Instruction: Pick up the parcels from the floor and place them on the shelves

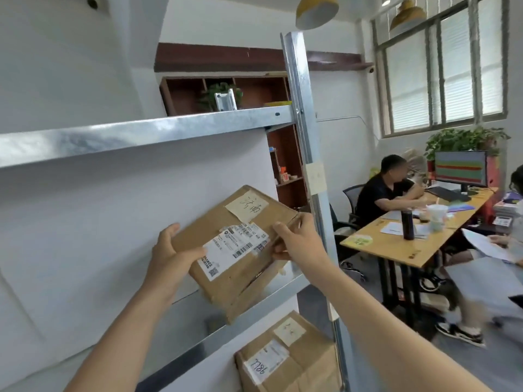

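Between your hands you have a parcel (235, 250) of matt brown cardboard with glossy tape and a smooth white paper label (226, 250). Above and below them, the rack (158, 128) is shiny, mottled galvanised metal.

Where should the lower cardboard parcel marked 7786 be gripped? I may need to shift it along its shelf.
Grip the parcel marked 7786 by its two opposite side faces, one hand on each, coming from the open front of the shelf rack. It is a squat box, and the metal upright stands close at its right, so that side looks tight.
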Demonstrator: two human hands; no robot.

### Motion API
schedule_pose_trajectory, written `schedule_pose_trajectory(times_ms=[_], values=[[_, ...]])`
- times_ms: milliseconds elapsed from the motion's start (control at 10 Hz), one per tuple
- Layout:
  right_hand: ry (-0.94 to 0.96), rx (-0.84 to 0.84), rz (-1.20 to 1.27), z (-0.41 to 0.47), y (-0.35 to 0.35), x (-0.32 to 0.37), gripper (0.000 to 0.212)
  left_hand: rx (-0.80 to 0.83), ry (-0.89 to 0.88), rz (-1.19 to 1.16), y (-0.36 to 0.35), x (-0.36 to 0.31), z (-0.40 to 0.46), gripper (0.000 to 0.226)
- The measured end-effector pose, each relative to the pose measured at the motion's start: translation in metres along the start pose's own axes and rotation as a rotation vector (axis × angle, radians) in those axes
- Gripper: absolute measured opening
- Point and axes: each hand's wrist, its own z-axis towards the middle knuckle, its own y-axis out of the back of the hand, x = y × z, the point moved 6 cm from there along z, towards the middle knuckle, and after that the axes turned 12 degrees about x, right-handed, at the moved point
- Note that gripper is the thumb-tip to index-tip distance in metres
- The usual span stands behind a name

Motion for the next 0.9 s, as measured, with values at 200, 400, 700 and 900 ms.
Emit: schedule_pose_trajectory(times_ms=[200, 400, 700, 900], values=[[0.041, -0.006, -0.262, 0.028, 0.012, -0.022, 0.08, -0.058, 0.059, 0.02, -0.038, 0.011, 0.036, 0.11], [0.183, 0.066, -0.409, 0.021, 0.026, -0.043, 0.052, -0.128, 0.036, 0.086, -0.082, 0.014, 0.056, 0.062], [0.165, 0.103, -0.369, 0.005, 0.048, -0.057, 0.043, 0.011, 0.041, -0.152, -0.093, 0.018, 0.037, 0.062], [0.222, 0.142, -0.12, -0.032, 0.017, -0.041, 0.042, -0.02, 0.03, -0.483, -0.046, 0.025, -0.053, 0.048]])
